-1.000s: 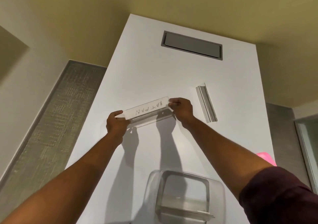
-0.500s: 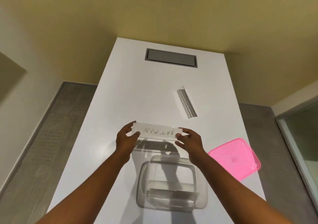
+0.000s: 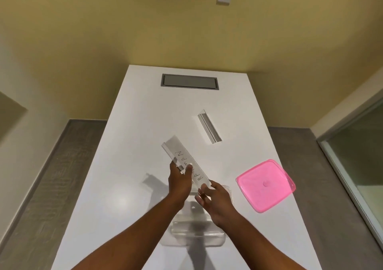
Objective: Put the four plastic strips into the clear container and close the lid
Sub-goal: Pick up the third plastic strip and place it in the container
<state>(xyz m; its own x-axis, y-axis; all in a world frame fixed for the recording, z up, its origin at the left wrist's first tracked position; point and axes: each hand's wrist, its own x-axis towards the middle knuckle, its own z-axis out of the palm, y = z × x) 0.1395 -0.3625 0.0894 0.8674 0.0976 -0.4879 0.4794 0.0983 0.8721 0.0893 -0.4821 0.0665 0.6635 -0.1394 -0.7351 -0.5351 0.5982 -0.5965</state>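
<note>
A clear plastic strip with handwritten letters [image 3: 182,155] is held tilted above the table, its far end pointing away and left. My left hand [image 3: 179,181] grips it around the middle. My right hand [image 3: 213,201] touches its near end with spread fingers, just over the clear container [image 3: 215,240], which stands open near the table's front edge and is partly hidden by my hands. Something clear lies inside it, hard to make out. Another clear strip [image 3: 209,127] lies on the table further back. The pink lid [image 3: 266,184] lies flat to the right of the container.
The white table [image 3: 141,124] is long and narrow, with a grey recessed panel [image 3: 189,81] at its far end. Grey floor runs along both sides. A yellow wall stands behind, and a glass panel at the right.
The lettered strip has swung from crosswise to pointing away from me and come down toward the container. My left hand slid to its middle, and my right hand loosened at the near end.
</note>
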